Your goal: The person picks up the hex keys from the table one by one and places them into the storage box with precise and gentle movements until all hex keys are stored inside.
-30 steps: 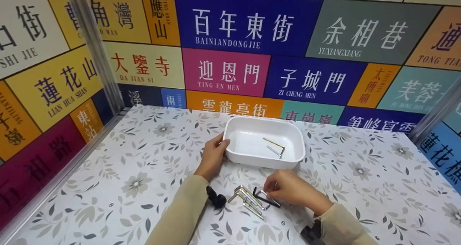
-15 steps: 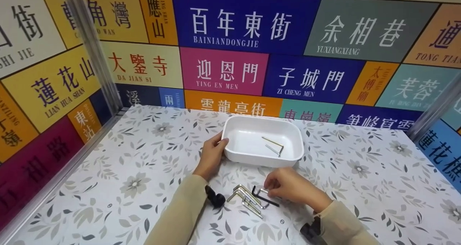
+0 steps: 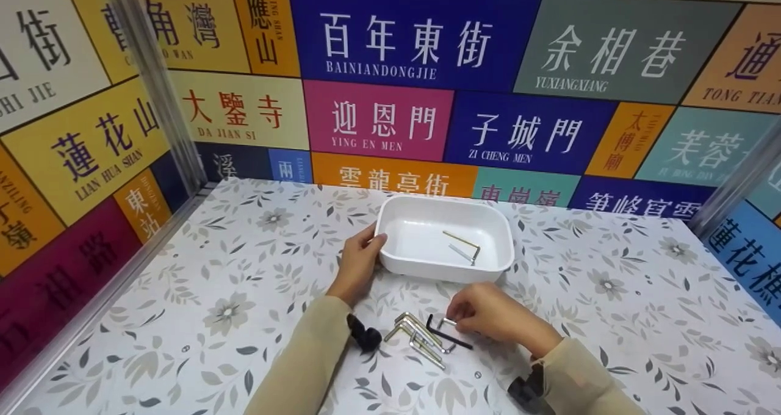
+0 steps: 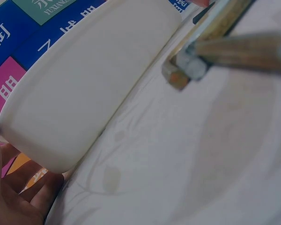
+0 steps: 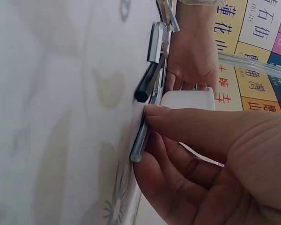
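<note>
My left hand (image 3: pixel 359 259) grips the left end of a white plastic tub (image 3: pixel 445 271), thumb at the rim and fingers under its side in the left wrist view. A gold hex key (image 3: pixel 462 239) and a small silver one (image 3: pixel 462 252) lie inside. In front of the tub my right hand (image 3: pixel 500 317) pinches a silver hex key (image 5: pixel 139 145) between thumb and fingers, low over the tabletop. Just left of those fingertips lies a black hex key (image 3: pixel 451 337). Beside it several gold and silver hex keys (image 3: pixel 412 337) are heaped together.
A white tabletop (image 3: pixel 274 268) with a leaf and flower print lies under everything. Colourful panels (image 3: pixel 415 36) with large characters rise behind and at the sides. Each wrist wears a black camera mount; the left one (image 3: pixel 364 335) sits close to the heap.
The right fingertips have shifted slightly around the silver hex key, and the head view has moved a little. The left hand stays on the tub.
</note>
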### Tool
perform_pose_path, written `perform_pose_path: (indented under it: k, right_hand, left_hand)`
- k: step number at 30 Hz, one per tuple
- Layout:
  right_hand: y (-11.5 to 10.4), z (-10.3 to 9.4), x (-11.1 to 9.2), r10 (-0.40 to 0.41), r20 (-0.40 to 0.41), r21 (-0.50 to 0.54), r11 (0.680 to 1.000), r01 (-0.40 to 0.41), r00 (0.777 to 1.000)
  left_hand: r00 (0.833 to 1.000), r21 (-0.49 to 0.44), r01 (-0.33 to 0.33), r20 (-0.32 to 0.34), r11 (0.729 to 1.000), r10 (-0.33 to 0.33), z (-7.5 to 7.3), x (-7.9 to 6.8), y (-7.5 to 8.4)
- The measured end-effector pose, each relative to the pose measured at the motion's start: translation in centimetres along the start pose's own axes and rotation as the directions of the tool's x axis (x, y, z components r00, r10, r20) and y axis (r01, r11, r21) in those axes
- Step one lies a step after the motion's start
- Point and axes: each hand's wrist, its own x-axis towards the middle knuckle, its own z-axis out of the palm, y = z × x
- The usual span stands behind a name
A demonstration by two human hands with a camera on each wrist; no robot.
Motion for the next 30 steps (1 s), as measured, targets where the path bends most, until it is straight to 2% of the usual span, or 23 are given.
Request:
perform_pose_path:
  k: [9, 13, 20, 30]
  right_hand:
    - [0.05, 0.05, 0.02, 0.022, 0.002, 0.025, 0.999, -0.022, 1.0]
    - [-0.01, 0.06, 0.03, 0.03, -0.001, 0.025, 0.999, -0.03, 1.0]
    - [-0.03, 0.11, -0.08, 0.027, -0.013, 0.043, 0.999, -0.026, 1.0]
    - [-0.26, 0.15, -0.09, 0.036, -0.023, -0.007, 0.999, -0.037, 0.999]
  left_hand:
    - [0.999, 0.066, 0.035, 0.003, 0.997, -0.035, -0.15, 0.05, 0.06]
    - [0.999, 0.059, 0.031, 0.009, 0.998, -0.032, -0.22, 0.01, 0.06]
    - [1.0, 0.026, -0.021, 0.017, 0.999, 0.02, -0.17, -0.06, -0.08]
    - [1.0, 0.03, 0.01, 0.007, 0.999, -0.01, -0.21, 0.03, -0.08]
